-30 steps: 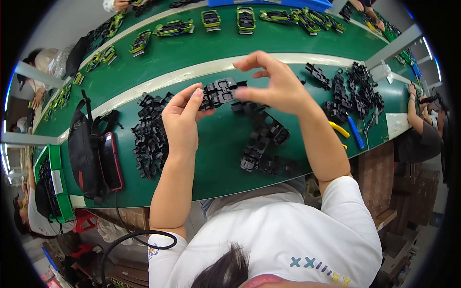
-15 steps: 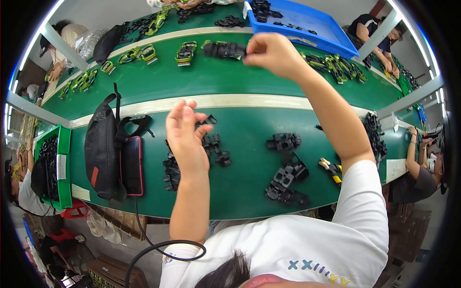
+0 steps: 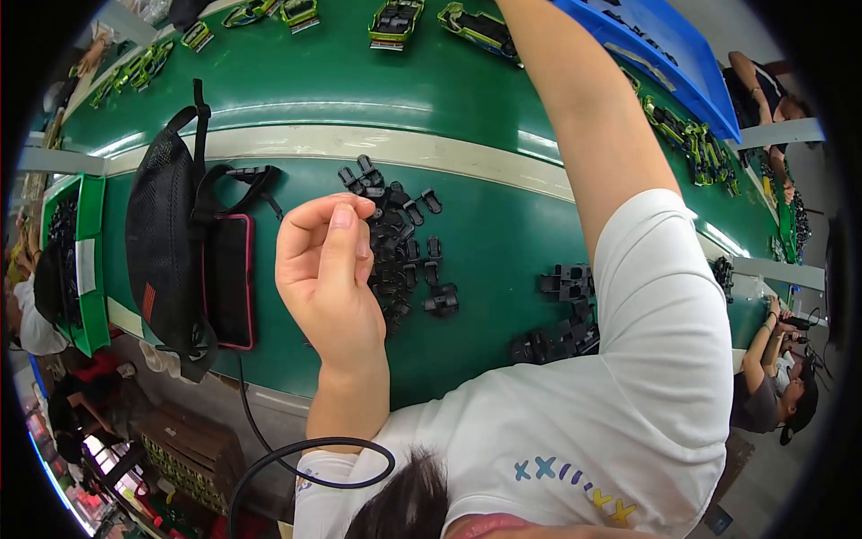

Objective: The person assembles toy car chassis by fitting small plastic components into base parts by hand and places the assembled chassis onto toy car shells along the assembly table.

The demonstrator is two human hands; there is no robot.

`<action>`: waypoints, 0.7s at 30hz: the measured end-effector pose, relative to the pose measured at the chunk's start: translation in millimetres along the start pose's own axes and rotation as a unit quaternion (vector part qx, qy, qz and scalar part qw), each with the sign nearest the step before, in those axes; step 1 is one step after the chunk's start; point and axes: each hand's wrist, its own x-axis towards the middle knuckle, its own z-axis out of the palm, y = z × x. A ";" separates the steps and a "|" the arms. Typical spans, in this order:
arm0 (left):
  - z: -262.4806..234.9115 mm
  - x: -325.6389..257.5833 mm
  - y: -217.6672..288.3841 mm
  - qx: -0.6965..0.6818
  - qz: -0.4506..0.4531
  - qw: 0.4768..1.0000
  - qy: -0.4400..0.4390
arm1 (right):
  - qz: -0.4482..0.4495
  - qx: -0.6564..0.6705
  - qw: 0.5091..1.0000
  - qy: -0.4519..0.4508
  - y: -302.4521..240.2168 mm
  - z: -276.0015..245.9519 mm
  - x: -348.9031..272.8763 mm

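Note:
My left hand (image 3: 328, 274) is raised over the near table, its fingers curled in and the thumb against them. Whether anything is between the fingertips is hidden. Just beside and beyond it lies a loose pile of small black plastic parts (image 3: 391, 256). My right arm (image 3: 588, 108) stretches across to the far side, and its hand is past the upper edge of the picture. Next to that arm a green-and-black toy-car-like shell (image 3: 476, 29) lies on the far table. Larger black plastic assemblies (image 3: 567, 283) sit at the right, partly covered by my sleeve.
A black mesh bag (image 3: 166, 242) and a phone in a pink-edged case (image 3: 231, 283) lie left. A green crate (image 3: 88, 260) stands beyond the bag; a blue tray (image 3: 682, 72) is at the far right. More green shells (image 3: 395, 22) line the far table. A black cable (image 3: 314, 442) loops by my left arm.
My right hand has reached farther away and left the picture. The black part by the far green shell no longer shows there. My left hand's spread fingers have curled closed. The view has shifted.

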 end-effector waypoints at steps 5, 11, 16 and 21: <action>4.7 1.0 -20.0 0.210 0.053 0.974 -0.066 | -0.037 -0.023 0.997 0.069 26.3 0.9 14.1; 4.7 -2.6 -34.1 0.470 0.226 0.844 -0.125 | -0.342 0.099 0.895 -0.269 17.5 -134.2 -195.4; 19.7 -20.2 -32.3 0.431 0.237 0.855 -0.166 | -0.257 0.047 0.882 -0.392 80.5 -196.1 -334.4; 29.5 -34.1 -44.9 0.411 0.258 0.848 -0.212 | -0.233 0.025 0.941 -0.246 91.5 -178.2 -386.9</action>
